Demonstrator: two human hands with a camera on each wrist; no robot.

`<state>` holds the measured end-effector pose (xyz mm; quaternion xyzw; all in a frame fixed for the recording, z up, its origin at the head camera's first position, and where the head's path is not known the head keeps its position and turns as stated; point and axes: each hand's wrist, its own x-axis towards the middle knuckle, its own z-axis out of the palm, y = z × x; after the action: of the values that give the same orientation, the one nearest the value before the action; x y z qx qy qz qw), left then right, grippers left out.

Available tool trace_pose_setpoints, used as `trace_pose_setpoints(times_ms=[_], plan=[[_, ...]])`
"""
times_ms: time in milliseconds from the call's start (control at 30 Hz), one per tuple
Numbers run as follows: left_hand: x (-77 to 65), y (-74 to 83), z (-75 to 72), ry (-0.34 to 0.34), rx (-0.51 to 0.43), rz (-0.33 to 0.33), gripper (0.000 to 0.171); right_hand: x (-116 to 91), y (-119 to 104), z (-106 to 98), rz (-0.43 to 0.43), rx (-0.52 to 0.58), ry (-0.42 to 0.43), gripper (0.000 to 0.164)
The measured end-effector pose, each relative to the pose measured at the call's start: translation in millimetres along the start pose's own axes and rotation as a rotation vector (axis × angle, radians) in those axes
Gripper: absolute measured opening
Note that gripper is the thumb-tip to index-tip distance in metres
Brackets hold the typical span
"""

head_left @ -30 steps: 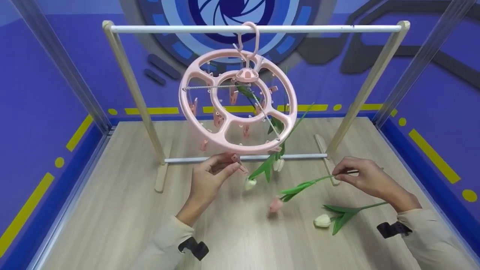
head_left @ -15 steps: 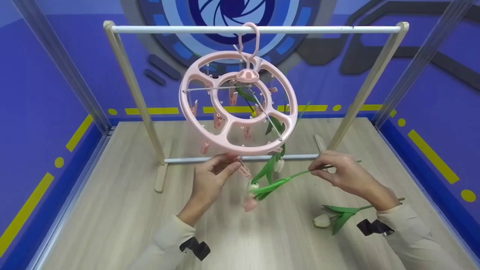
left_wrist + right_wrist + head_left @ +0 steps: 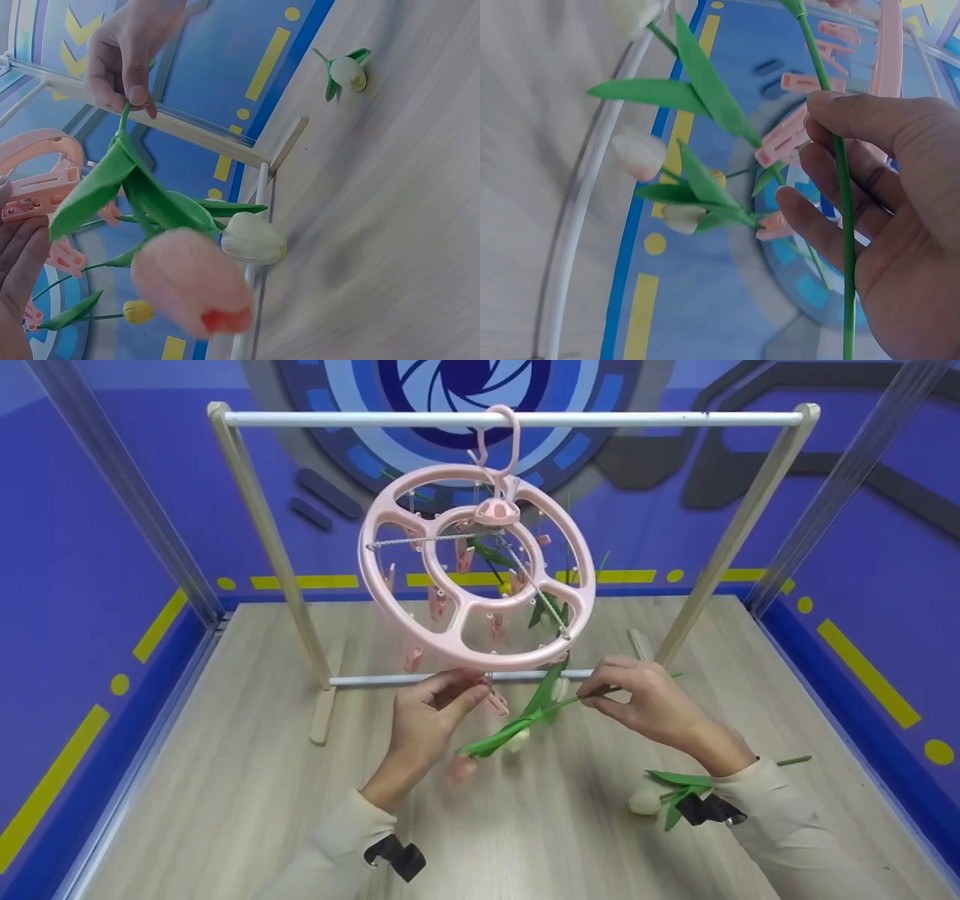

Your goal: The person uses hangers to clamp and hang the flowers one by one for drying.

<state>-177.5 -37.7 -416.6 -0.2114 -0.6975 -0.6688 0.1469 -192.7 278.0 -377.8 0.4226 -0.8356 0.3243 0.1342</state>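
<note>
My left hand pinches a pink clothespin under the front rim of a pink round clip hanger. In the left wrist view the clothespin sits large beside the fingers. My right hand pinches the stem of a pink tulip, whose bloom points down and left, in front of and below the clothespin. That pink tulip looks close and blurred in the left wrist view. Its green stem runs between thumb and fingers in the right wrist view. A white tulip hangs behind it.
A wood-ended rack with a white top bar carries the hanger. More clothespins and clipped tulips, including a yellow tulip, dangle below the ring. Another white tulip lies on the table, partly behind the right sleeve. Blue walls surround the table.
My right hand has moved left with the pink tulip, bringing its bloom past the clothespin. The left hand keeps its grip, shifting slightly right. The hanger has tilted a little.
</note>
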Motion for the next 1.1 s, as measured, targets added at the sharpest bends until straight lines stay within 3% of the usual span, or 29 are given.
trace_pose_setpoints(times_ms=[200, 433, 600, 933, 1100], plan=[[-0.4, -0.9, 4.5, 0.002, 0.005, 0.0, 0.021, 10, -8, 9, 0.012, -0.033, 0.015, 0.026], [1.5, 2.1, 9.4, 0.007, -0.078, 0.002, 0.021, 18, -16, 16, 0.015, -0.077, 0.024, 0.025], [2.4, 1.2, 10.1, 0.001, -0.032, 0.019, 0.021, 20, -20, 19, 0.04, -0.061, 0.028, 0.026], [3.3, -0.8, 12.5, 0.006, -0.038, 0.026, 0.018, 24, -22, 27, -0.061, -0.074, 0.086, 0.028], [2.8, -0.8, 13.3, 0.004, -0.046, 0.033, 0.019, 25, -22, 29, -0.064, -0.081, 0.084, 0.028]])
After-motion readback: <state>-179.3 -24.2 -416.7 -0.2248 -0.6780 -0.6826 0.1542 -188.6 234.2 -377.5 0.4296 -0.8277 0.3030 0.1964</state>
